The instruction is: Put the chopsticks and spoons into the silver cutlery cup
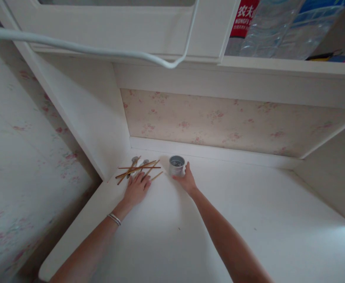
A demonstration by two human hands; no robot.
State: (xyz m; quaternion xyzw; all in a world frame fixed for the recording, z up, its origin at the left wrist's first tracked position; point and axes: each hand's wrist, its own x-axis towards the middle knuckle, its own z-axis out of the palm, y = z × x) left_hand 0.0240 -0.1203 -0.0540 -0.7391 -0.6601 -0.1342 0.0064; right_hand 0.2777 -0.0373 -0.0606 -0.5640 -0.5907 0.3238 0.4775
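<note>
My left hand lies over a small pile at the back left of the white tabletop, its fingers spread and touching the pile's near side. Several brown wooden chopsticks are crossed there. Among them show metal spoons and a white piece whose kind I cannot make out. To the right stands an upright round utensil holder with a grey rim and a bottom full of small holes. My right hand grips its near right side between thumb and fingers. Nothing shows inside the holder.
The white tabletop meets a side panel at left and a flowered wall behind. Overhead are a cabinet door and a shelf with plastic bottles. A white cable crosses the upper left. A tiny scrap lies in front.
</note>
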